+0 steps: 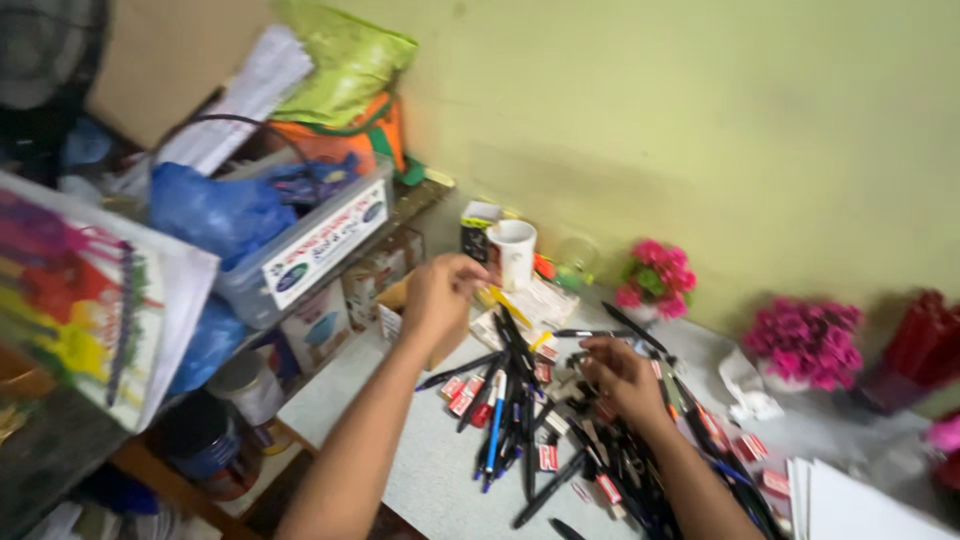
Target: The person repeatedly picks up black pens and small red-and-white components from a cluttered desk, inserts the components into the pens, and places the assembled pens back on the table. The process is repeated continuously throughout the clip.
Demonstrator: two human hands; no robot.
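My left hand [437,297] is raised above the table's [420,470] far edge, fingers curled; whether it grips anything I cannot tell. My right hand [622,375] rests loosely spread on the pen pile [520,410]. Best lift one pen without scattering the small red boxes [462,395].

Two hands [440,300], one white mug [516,252], two pink flower pots [655,280].

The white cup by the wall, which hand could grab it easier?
Probably the left hand. It is raised close beside the cup, while the right hand rests low on the pile of pens, farther away.
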